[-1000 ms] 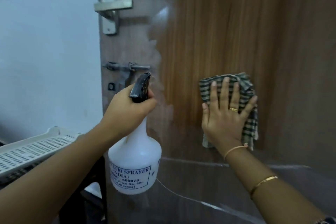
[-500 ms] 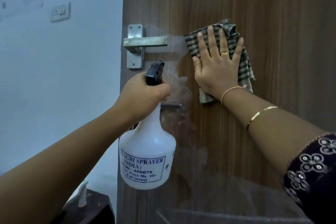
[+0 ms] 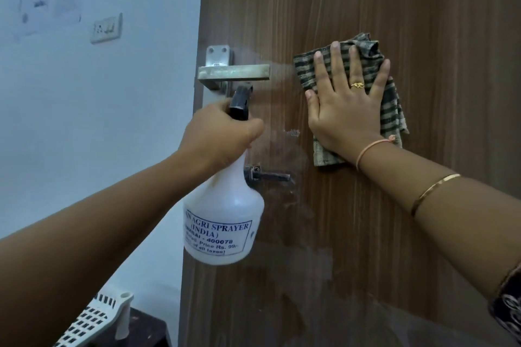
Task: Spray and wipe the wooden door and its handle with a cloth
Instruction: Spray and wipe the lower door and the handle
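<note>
The wooden door (image 3: 394, 234) fills the right of the view, with wet spray patches below and beside its metal handle (image 3: 234, 73). My left hand (image 3: 220, 132) grips the neck of a white spray bottle (image 3: 222, 222); its black nozzle points up just under the handle. My right hand (image 3: 346, 101) lies flat with straight, spread fingers on a checked green cloth (image 3: 392, 113), pressing it against the door to the right of the handle.
A dark latch bolt (image 3: 267, 176) sticks out of the door below the handle, partly behind the bottle. On the pale wall to the left is a switch plate (image 3: 106, 28). A white slotted basket (image 3: 95, 318) sits on dark furniture at the bottom left.
My right hand slid the cloth up the door from below the latch to handle height, then a little to the right. The bottle rose toward the handle. The view shifted upward.
</note>
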Demonstrator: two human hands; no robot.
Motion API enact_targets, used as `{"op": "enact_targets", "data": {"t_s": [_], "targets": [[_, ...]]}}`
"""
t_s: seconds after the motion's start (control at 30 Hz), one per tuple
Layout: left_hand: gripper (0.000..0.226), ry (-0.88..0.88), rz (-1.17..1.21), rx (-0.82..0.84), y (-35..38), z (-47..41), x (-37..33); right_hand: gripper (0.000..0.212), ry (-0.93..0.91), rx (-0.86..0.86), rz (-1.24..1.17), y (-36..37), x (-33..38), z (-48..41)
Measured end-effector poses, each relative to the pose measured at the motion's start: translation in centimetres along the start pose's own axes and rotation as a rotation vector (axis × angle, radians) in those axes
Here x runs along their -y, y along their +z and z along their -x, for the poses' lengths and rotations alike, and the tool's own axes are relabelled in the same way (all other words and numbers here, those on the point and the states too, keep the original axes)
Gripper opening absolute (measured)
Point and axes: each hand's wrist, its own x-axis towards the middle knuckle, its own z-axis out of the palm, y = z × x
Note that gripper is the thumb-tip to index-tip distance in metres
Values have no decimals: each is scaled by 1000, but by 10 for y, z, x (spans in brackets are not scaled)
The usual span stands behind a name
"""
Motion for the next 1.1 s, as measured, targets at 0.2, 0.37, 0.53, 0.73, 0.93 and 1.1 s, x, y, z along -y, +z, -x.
{"op": "enact_targets", "data": {"t_s": [0.2, 0.37, 0.53, 0.73, 0.93, 1.1], "targets": [[11, 145, -152, -49, -7, -5, 5, 60, -42, 0, -3, 0, 17, -32], [17, 174, -200, -98, -23, -2, 11, 59, -155, 14, 26, 0, 36, -76], [12, 139, -176, -89, -33, 3, 13, 59, -260, 19, 90, 2, 55, -101], [38, 89, -114, -31, -29, 12, 9, 62, -353, 17, 8, 6, 70, -67], [43, 104, -111, -43, -24, 21, 2, 59, -383, 38, -17, 17, 89, -8], [41, 85, -102, -25, -26, 27, -4, 68, -640, 166, 3, 6, 65, -2]]}}
